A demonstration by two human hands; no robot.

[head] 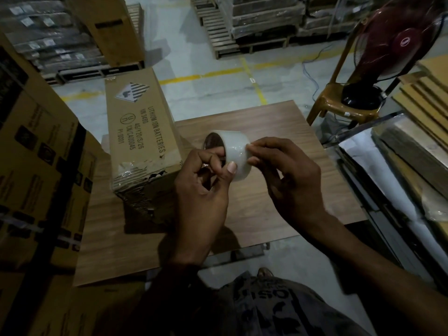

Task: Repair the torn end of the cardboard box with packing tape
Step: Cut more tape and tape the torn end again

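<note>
At the far left stand stacked cartons (36, 166); their dark printing is too dim to read. Beside them the cardboard box (140, 132) lies lengthwise on the left part of the bench (278, 195), and its far end reaches past the far edge of the bench. On its top face there is a diamond-shaped hazard label (132, 92) with black stripes. Below it is printed "LITHIUM ION BATTERIES", "UN 3480", "4G/Y20/S/26" and "CN/C400045". A last short line and a round mark are not clear enough to read. The torn end (145, 187) is the near one. It is covered with wrinkled clear tape, and a ragged tear runs along its upper edge toward the right corner.

Just right of this end, above the bench, the left hand (203, 187) grips the tape roll (234, 154). Its fingers are curled into the brown core and the thumb presses on the outer face. The left hand hides part of the box corner. The right hand (288, 175) pinches the surface of the roll between thumb and forefinger, and its other fingers are curled loosely below.

On the grey floor behind the bench run yellow lines (254, 78), and farther back are wooden pallets (242, 32) with wrapped goods. To the right stands a brown plastic chair (334, 100), and a dark red fan (397, 44) is set on it. At the right edge are flat cardboard sheets (424, 98).
</note>
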